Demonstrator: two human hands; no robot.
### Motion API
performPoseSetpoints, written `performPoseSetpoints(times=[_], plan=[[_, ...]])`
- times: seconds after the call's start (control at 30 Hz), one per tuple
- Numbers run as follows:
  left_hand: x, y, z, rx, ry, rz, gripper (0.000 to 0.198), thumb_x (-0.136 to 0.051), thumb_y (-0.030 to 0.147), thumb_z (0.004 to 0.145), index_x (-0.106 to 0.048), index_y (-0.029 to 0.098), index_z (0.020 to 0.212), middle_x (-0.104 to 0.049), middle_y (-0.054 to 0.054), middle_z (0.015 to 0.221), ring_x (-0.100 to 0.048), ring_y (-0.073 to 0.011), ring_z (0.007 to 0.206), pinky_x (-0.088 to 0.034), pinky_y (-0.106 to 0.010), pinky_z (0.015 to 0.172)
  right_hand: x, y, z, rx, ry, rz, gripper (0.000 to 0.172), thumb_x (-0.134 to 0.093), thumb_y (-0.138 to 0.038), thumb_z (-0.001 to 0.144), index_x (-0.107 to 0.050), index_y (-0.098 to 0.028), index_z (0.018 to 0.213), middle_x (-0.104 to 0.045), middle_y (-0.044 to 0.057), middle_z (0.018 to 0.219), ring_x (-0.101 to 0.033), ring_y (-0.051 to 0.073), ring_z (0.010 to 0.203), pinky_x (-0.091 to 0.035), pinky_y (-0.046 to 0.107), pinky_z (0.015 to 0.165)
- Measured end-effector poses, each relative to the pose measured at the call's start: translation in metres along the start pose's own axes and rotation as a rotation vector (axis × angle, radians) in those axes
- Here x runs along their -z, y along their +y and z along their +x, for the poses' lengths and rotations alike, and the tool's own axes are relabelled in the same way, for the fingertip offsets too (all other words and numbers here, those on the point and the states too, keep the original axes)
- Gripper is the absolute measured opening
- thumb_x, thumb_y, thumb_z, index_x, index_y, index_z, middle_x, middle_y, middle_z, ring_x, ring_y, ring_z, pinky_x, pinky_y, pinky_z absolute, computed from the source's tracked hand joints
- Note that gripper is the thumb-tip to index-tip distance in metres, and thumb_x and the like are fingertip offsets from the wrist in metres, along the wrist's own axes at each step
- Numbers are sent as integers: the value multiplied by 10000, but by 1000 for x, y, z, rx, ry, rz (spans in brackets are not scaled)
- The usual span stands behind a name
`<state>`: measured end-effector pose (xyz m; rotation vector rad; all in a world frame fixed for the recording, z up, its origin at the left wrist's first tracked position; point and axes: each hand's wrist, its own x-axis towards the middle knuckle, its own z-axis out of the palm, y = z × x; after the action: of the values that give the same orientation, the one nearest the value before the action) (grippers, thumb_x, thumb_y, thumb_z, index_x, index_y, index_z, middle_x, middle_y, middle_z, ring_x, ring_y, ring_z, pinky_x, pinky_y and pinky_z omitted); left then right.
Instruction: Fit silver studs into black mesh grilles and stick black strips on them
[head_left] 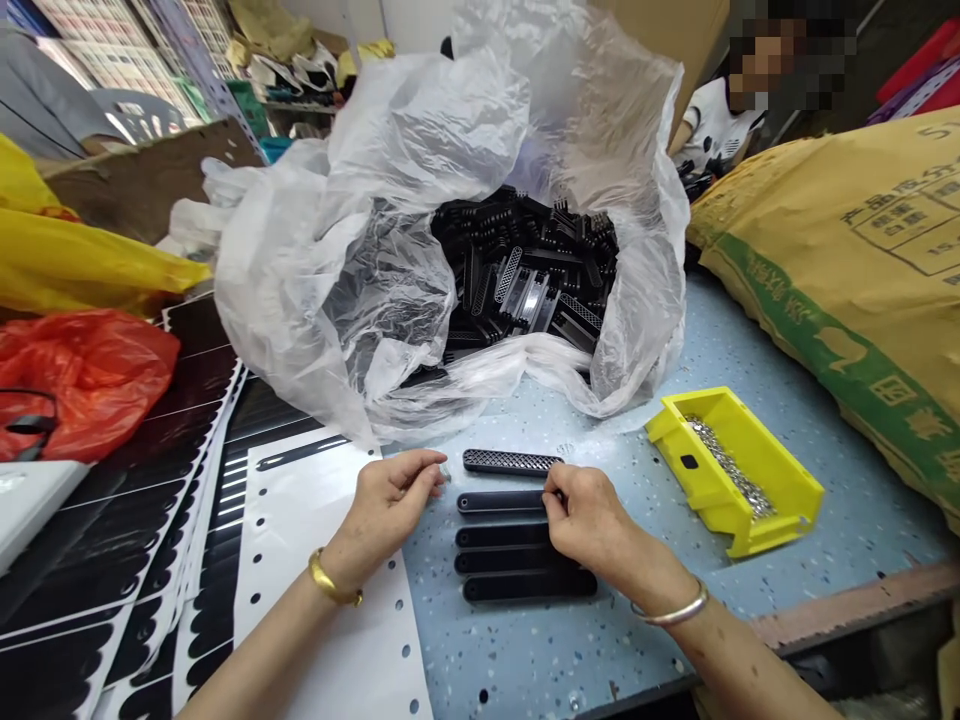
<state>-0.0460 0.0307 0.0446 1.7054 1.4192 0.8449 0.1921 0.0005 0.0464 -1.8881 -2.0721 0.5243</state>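
Note:
Several black plastic bars lie in a column on the blue speckled table. The farthest bar [510, 462] shows a cross-hatched face; the nearer ones, such as the second bar [495, 502], are smooth with a small hole at the left end. My right hand [592, 515] is closed in a pinch at the right end of the second bar, and its fingertips hide whatever is between them. My left hand [394, 490], left of the bars, is closed with small shiny metal pieces [445, 471] peeking out at the fingertips.
A yellow bin [739, 430] of tiny metal parts stands at right. Behind the bars, a clear plastic bag [300, 290] holds many black pieces. Printed sheets [330, 620] and a red bag [90, 380] lie left. A yellow sack [847, 200] leans at right; a person sits beyond.

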Motion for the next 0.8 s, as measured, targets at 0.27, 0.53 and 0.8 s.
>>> performPoseSetpoints(times=[0.27, 0.53, 0.8], plan=[[-26, 13, -31, -817, -109, 477, 539, -376, -55, 755, -529, 97, 1249, -626, -156, 1251, -468, -253, 1291, -461, -452, 1014, -1, 1, 1, 7, 3, -44, 129, -549, -89, 733, -633, -159, 664, -660, 54, 587, -591, 172, 556, -341, 243, 530], [-53, 27, -30, -836, -295, 603, 489, -446, 69, 824, -476, 47, 1311, -539, -203, 1342, -433, -290, 1312, -430, -480, 1059, 1, 1, 3, -9, 36, 74, 143, -538, -66, 699, -647, -145, 650, -689, 77, 616, -629, 189, 584, -379, 248, 528], [-48, 24, -29, -820, -315, 543, 460, -467, 218, 901, -465, 65, 1335, -505, -197, 1377, -417, -287, 1324, -404, -482, 1076, 27, 21, 6, -377, -320, 1045, 303, -598, -389, 710, -657, -107, 802, -728, 83, 646, -607, 139, 351, -359, 177, 306]])
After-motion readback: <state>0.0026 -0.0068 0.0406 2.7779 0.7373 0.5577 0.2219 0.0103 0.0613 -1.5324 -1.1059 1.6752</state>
